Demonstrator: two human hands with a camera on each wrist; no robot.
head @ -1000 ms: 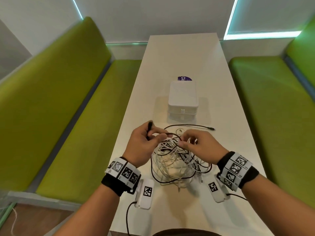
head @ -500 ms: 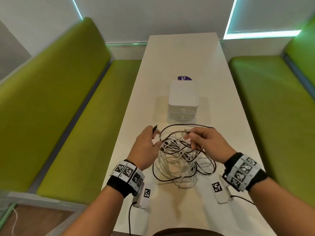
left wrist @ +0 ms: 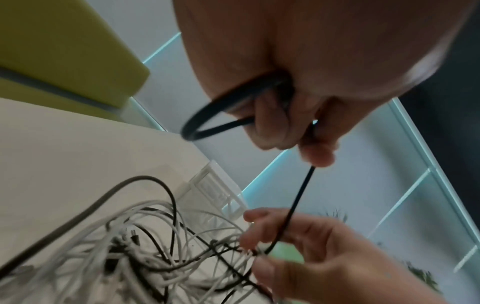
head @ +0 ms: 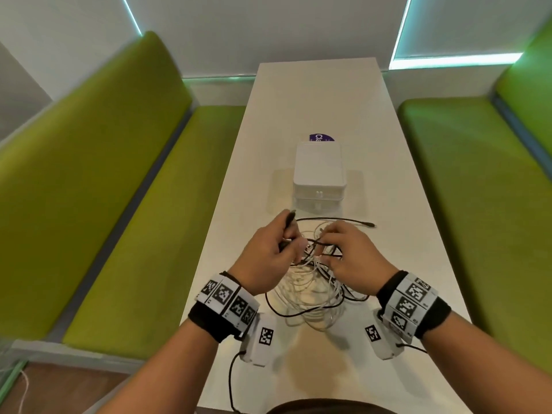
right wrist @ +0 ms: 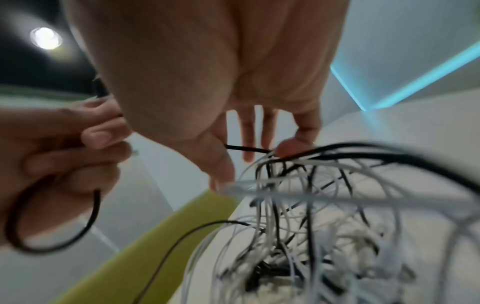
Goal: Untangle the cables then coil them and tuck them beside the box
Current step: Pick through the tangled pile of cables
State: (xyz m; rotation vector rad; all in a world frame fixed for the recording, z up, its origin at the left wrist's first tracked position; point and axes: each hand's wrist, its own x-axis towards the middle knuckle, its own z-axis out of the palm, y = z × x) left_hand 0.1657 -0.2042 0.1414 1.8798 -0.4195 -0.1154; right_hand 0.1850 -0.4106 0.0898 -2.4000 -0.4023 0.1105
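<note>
**A:** Compared to half a sec ago, the right hand [head: 355, 255] dropped from the top of the tangle [head: 310, 291] back toward the left hand [head: 268, 258], and the black plug end [head: 370, 225] now lies out flat on the table [head: 313, 100] again, right of the hands. Box [head: 319, 174] hasn't budged.

**B:** Head view, what's the room like?

**A:** Tangle sits near the front of the table, between the wrists, just short of the box. Bare tabletop on both sides of the box and a long stretch behind it. Table edges are close on either side, green benches [head: 119, 174] beyond.

**B:** Left wrist cam?

**A:** Left hand [left wrist: 298, 82] has fingers curled round a loop of black cable [left wrist: 298, 201]; a strand runs from it down to the right hand [left wrist: 324, 257], which pinches strands at the top of the pile.

**B:** Right wrist?

**A:** Blurry. Right hand [right wrist: 221, 92] has thumb and one fingertip on a black strand, other fingers straight. Left hand [right wrist: 57, 154] shows at the left edge, gripping its loop.
</note>
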